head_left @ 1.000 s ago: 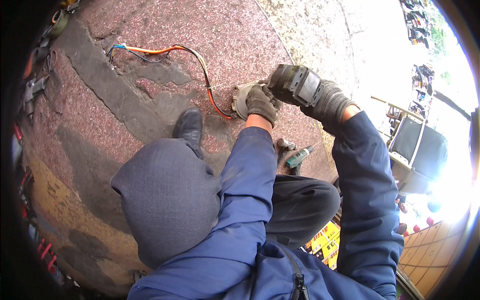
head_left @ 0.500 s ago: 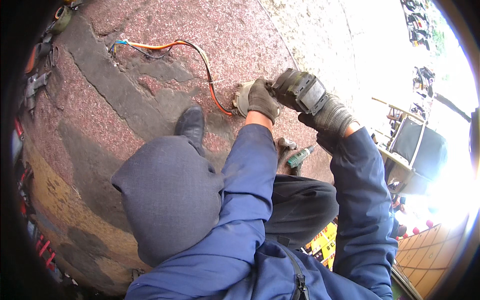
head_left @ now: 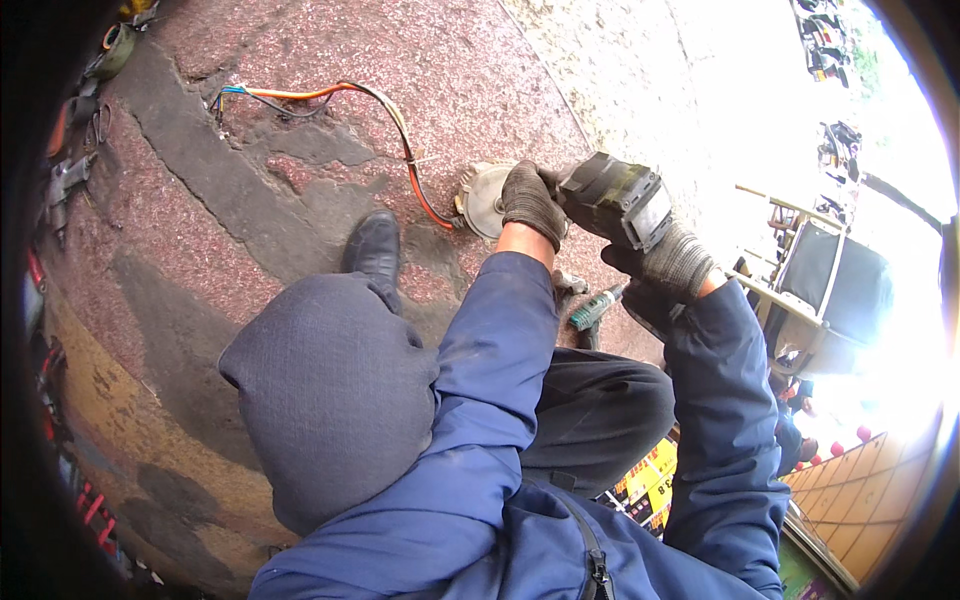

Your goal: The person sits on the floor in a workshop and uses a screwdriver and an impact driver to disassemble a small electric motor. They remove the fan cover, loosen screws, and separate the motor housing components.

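My right hand [head_left: 672, 262], in a dark knitted glove, grips a dark cordless power tool [head_left: 610, 195] with a blocky battery-like end. My left hand [head_left: 535, 203], gloved too, is closed at the tool's front end; whether it holds the nose or a small part there is hidden. Just left of that hand, a round pale metal motor-like disc [head_left: 484, 200] lies on the ground, partly covered by the glove. From its left side runs a cable of orange, black and white wires [head_left: 407, 150], ending in thin blue and other coloured leads.
A green tool with a dark handle [head_left: 597, 308] lies by my right knee, beside a worn metal piece [head_left: 567, 286]. My black shoe [head_left: 373, 248] is on the cracked reddish ground. Assorted tools [head_left: 70, 180] line the left edge. A cart-like frame [head_left: 825, 270] stands at right.
The power tool and my right hand have shifted slightly right and nearer. More of the round disc shows beside my left hand. The view has moved a little.
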Tool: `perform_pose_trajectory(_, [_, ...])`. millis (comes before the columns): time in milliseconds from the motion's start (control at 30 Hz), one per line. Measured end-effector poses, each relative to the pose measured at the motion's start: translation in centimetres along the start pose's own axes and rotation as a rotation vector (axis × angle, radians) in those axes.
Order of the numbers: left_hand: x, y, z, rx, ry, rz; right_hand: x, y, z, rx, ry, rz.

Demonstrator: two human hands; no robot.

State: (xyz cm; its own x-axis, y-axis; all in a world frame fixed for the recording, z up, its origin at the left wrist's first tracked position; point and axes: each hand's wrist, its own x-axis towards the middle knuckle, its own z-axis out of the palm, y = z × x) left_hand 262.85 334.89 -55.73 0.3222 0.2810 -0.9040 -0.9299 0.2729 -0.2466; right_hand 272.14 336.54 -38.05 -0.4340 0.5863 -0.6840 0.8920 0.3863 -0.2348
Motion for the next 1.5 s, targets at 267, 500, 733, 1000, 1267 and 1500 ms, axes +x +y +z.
perform_pose_trajectory(267, [-0.3, -0.4, -0.7, -0.058, -0.272, -0.014, -1.9, -1.8, -1.1, 0.117, 0.097, -0.13])
perform_pose_trajectory(500, [-2.0, -1.5, -0.3, -0.079, -0.099, 0.022, -3.2, -1.5, -1.0, -0.037, -0.046, -0.042])
perform_pose_trajectory(733, [-1.0, -1.4, -1.4, 0.013, -0.087, 0.027, -3.2, -1.6, -0.5, 0.106, 0.014, -0.098])
perform_pose_trajectory(1000, [-2.7, -2.7, -1.1, -0.109, -0.186, -0.007, -5.2, -1.1, -0.4, -0.092, 0.031, -0.095])
perform_pose_trajectory(1267, [-2.1, -5.9, -3.0, 0.093, -0.148, -0.126, -8.2, 2.5, 2.9, -0.326, -0.082, -0.047])
perform_pose_trajectory(1500, [0.0, -5.6, -3.2, 0.135, -0.145, -0.116, -6.5, 5.1, 5.6, -0.436, -0.088, -0.016])
